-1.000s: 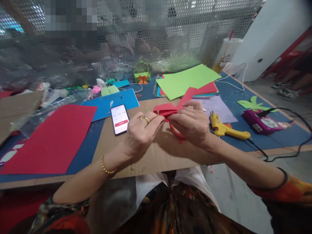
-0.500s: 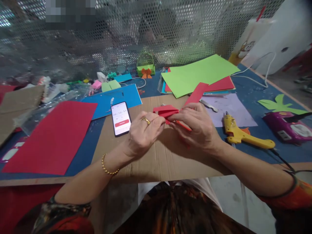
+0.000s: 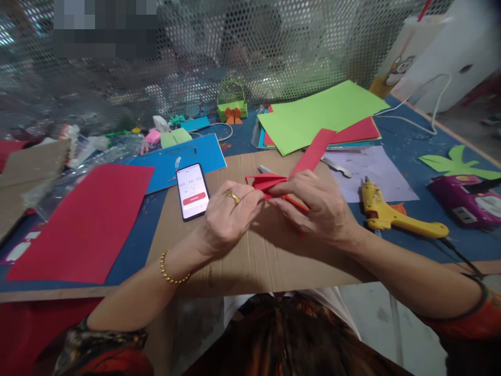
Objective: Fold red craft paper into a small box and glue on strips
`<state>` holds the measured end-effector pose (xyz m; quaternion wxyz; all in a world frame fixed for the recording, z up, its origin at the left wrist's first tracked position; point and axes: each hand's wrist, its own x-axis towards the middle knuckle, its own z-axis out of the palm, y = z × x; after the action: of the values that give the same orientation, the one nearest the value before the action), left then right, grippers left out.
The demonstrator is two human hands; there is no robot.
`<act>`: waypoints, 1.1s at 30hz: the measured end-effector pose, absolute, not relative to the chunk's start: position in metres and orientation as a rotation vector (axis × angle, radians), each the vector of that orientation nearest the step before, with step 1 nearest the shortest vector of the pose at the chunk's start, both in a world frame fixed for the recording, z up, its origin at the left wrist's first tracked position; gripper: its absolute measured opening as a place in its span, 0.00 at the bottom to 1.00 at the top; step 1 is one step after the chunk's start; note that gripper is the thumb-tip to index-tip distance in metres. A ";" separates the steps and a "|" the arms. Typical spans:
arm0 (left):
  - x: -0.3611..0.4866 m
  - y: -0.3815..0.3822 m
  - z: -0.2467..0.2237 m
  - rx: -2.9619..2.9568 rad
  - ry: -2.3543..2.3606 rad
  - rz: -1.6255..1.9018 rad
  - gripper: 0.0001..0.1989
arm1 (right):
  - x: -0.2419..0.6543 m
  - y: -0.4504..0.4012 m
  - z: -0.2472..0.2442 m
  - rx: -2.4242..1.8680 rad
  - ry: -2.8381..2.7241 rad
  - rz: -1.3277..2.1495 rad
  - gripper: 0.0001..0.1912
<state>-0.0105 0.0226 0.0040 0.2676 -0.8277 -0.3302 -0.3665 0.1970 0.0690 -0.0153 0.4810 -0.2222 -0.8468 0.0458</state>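
Observation:
A small folded piece of red craft paper (image 3: 268,181) is pinched between my two hands above the cardboard sheet (image 3: 235,266). My left hand (image 3: 230,216), with a ring on one finger, closes on its left lower edge. My right hand (image 3: 317,206) grips the other side with thumb and fingertips. Part of the folded piece is hidden by the fingers. Just beyond my right hand a red paper strip (image 3: 314,151) slants up to the right. Scissors (image 3: 296,202) with orange handles lie beneath, mostly covered by the hands and paper.
A phone (image 3: 192,191) showing a timer lies left of my hands, beside a large red sheet (image 3: 84,222). To the right are a yellow glue gun (image 3: 399,216), a metal blade (image 3: 335,167) and a purple device (image 3: 464,201). Green sheets (image 3: 324,115) and a small green basket (image 3: 232,107) stand behind.
Both hands stay almost in place on the red paper. Its upper flap now looks slightly more folded, and the scissors' tip shows more. The view has shifted a little.

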 end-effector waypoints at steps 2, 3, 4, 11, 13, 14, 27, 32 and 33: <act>-0.010 0.022 0.005 -2.236 -0.888 -0.992 0.05 | 0.196 0.068 -0.015 -0.537 -2.048 0.096 0.11; -0.010 0.022 0.005 -2.234 -0.882 -0.996 0.05 | 0.195 0.068 -0.014 -0.532 -2.036 0.093 0.11; -0.010 0.021 0.005 -2.232 -0.874 -1.001 0.05 | 0.194 0.068 -0.014 -0.528 -2.026 0.091 0.11; -0.008 0.022 0.005 -2.192 -0.834 -1.027 0.03 | 0.194 0.066 -0.008 -0.530 -2.038 0.130 0.10; -0.008 0.022 0.005 -2.193 -0.823 -1.036 0.03 | 0.195 0.065 -0.007 -0.543 -2.041 0.152 0.11; -0.008 0.022 0.005 -2.197 -0.818 -1.038 0.03 | 0.195 0.065 -0.007 -0.554 -2.041 0.161 0.11; -0.011 0.021 0.007 -2.285 -0.807 -1.032 0.03 | 0.193 0.058 -0.001 -0.591 -1.992 0.282 0.03; -0.011 0.023 0.006 -2.300 -0.824 -1.023 0.05 | 0.189 0.055 -0.002 -0.576 -1.992 0.133 0.10; -0.011 0.023 0.006 -2.305 -0.830 -1.021 0.06 | 0.188 0.055 -0.003 -0.558 -2.003 0.095 0.10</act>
<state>-0.0112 0.0227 0.0059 0.2414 -0.8428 -0.3037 -0.3732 0.1881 0.0550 -0.0027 0.5057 -0.2312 -0.8302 0.0395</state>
